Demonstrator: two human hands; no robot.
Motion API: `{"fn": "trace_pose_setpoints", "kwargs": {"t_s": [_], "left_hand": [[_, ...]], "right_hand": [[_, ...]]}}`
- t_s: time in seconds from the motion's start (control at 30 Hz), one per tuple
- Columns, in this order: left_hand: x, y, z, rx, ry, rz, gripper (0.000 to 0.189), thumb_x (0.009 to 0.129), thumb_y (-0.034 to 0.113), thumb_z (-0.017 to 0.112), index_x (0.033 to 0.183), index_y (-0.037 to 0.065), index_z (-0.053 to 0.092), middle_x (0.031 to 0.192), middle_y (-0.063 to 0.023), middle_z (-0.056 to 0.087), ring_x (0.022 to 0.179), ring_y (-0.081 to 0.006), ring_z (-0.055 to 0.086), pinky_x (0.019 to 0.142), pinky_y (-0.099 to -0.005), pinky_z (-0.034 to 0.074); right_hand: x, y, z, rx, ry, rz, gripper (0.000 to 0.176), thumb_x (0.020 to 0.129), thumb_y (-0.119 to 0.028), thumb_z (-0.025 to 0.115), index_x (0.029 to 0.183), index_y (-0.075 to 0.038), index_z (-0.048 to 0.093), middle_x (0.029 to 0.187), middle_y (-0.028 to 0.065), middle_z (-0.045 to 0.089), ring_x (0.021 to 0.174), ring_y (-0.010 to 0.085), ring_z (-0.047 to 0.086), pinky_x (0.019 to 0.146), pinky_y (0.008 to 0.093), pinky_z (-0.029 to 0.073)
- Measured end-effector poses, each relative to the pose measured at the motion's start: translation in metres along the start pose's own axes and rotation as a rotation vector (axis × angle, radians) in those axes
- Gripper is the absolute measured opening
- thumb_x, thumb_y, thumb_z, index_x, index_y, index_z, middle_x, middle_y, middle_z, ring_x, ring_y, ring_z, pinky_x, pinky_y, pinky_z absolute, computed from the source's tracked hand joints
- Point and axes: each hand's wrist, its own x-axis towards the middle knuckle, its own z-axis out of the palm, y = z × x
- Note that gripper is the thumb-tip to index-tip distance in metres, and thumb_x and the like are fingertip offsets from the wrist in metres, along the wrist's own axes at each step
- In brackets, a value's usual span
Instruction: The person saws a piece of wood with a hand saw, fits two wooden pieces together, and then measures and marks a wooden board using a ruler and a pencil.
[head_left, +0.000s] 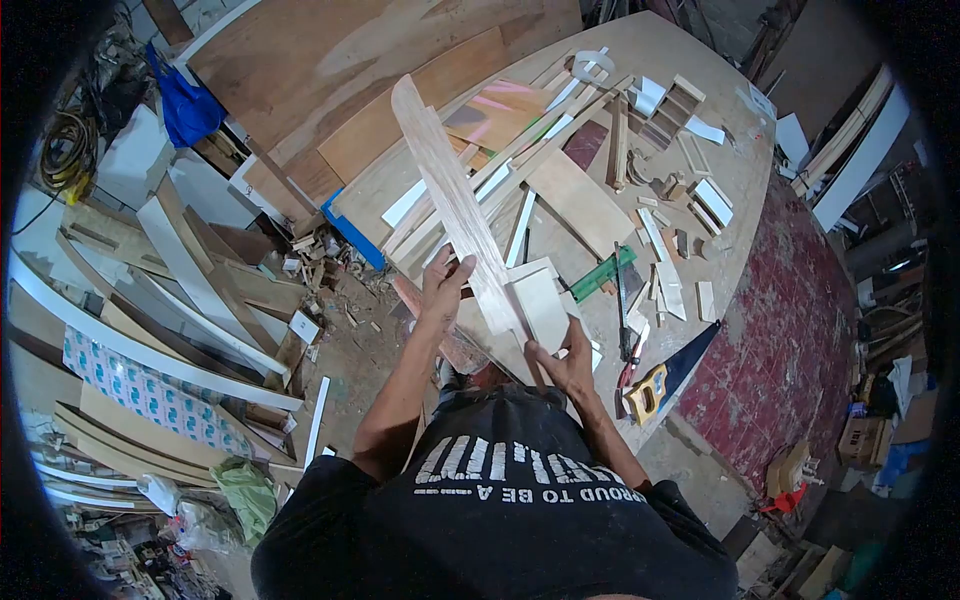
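Observation:
A long pale wooden board (455, 195) with a rounded far end slants from the upper left down toward my body. My left hand (443, 283) grips its left edge with the fingers bent over it. Beside the board's near end, my right hand (568, 357) is closed on a small pale rectangular wooden block (542, 308), thumb on the near side. The block lies against or very near the long board; whether they are joined I cannot tell. Just right of the block, a green metal piece (603, 274) rests on the worktable.
The worktable (745, 130) holds strips, a flat panel (580, 205) and offcuts. A yellow-handled saw (650, 392) lies at its near right edge. Curved white boards (150, 340) stand at the left. Wood scraps (325, 250) litter the floor there.

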Motion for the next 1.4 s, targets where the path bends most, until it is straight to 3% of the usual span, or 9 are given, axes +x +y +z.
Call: {"fn": "trace_pose_setpoints", "kwargs": {"t_s": [0.17,0.4,0.57,0.77,0.97,1.03,1.1,1.3,1.4], "left_hand": [[0.006,0.005,-0.008,0.043,0.049,-0.01,0.049,0.099,0.019,0.067,0.141,0.0,0.051,0.117,-0.0077,0.069,0.097,-0.0126,0.068,0.076,-0.0295,0.06],[0.01,0.005,-0.008,0.118,-0.043,0.055,0.049,0.101,0.02,0.065,0.144,0.003,0.05,0.12,-0.0055,0.068,0.101,-0.0111,0.064,0.086,-0.0266,0.053],[0.012,0.007,-0.007,0.171,-0.075,0.103,0.046,0.102,0.017,0.062,0.144,0.003,0.05,0.124,-0.0044,0.067,0.106,-0.0092,0.061,0.093,-0.0253,0.048],[0.013,0.008,-0.007,0.078,-0.147,0.086,0.05,0.102,0.014,0.06,0.149,0.004,0.045,0.131,-0.0052,0.063,0.115,-0.0103,0.058,0.099,-0.0269,0.046],[0.009,0.006,0.014,-0.222,-0.177,0.002,0.047,0.103,0.01,0.057,0.148,0.008,0.046,0.136,-0.0053,0.061,0.12,-0.016,0.06,0.104,-0.0343,0.048],[0.01,0.007,0.021,-0.304,-0.161,-0.002,0.05,0.103,0.01,0.056,0.15,0.005,0.042,0.133,-0.0069,0.062,0.117,-0.0171,0.062,0.101,-0.0325,0.05],[0.008,0.005,0.028,-0.381,-0.193,-0.021,0.049,0.103,0.012,0.057,0.149,0.005,0.043,0.131,-0.0062,0.063,0.117,-0.0173,0.062,0.102,-0.0332,0.049],[0.03,-0.016,0.016,-0.44,-0.313,0.0,0.042,0.106,0.024,0.053,0.147,0.015,0.048,0.125,-0.0024,0.064,0.112,-0.0151,0.061,0.096,-0.0359,0.05],[0.035,0.021,0.022,-0.238,-0.131,0.035,0.054,0.108,0.041,0.045,0.154,0.015,0.039,0.136,-0.0033,0.056,0.122,-0.0154,0.053,0.1,-0.0387,0.045]], "right_hand": [[0.01,0.053,-0.011,-0.033,0.007,0.332,0.052,0.076,-0.028,0.083,0.105,0.005,0.056,0.09,0.022,0.07,0.08,0.0284,0.071,0.069,0.0371,0.056],[0.008,0.119,-0.005,-0.203,-0.037,0.357,0.058,0.074,-0.03,0.083,0.11,0.007,0.057,0.095,0.0224,0.069,0.095,0.0351,0.069,0.083,0.0432,0.054],[0.005,0.146,0.0,-0.49,0.069,0.279,0.072,0.075,-0.036,0.083,0.129,0.003,0.055,0.115,0.0254,0.06,0.106,0.0458,0.06,0.089,0.0522,0.051],[0.021,0.132,-0.001,-0.554,0.074,0.344,0.068,0.083,-0.037,0.076,0.138,-0.005,0.054,0.136,0.0203,0.052,0.13,0.0404,0.047,0.099,0.0574,0.043],[0.067,0.05,0.005,-0.568,0.081,0.138,0.063,0.087,-0.039,0.071,0.138,-0.005,0.055,0.144,0.0217,0.05,0.13,0.0416,0.05,0.102,0.0529,0.043],[0.085,0.035,0.006,-0.246,0.021,0.093,0.064,0.089,-0.038,0.07,0.141,-0.004,0.052,0.136,0.0251,0.056,0.123,0.0429,0.056,0.102,0.0507,0.045],[0.084,-0.003,0.014,0.245,-0.303,-0.034,0.066,0.092,-0.031,0.069,0.147,-0.005,0.044,0.125,0.0285,0.061,0.113,0.0441,0.062,0.094,0.0422,0.051],[0.075,-0.026,0.025,0.076,-0.322,-0.105,0.063,0.095,-0.012,0.061,0.151,-0.011,0.034,0.102,0.0296,0.065,0.093,0.0463,0.067,0.083,0.0456,0.053],[0.057,-0.032,0.005,-0.075,-0.267,-0.125,0.062,0.093,-0.004,0.057,0.152,-0.013,0.038,0.108,0.0281,0.063,0.096,0.0459,0.065,0.084,0.0491,0.052]]}}
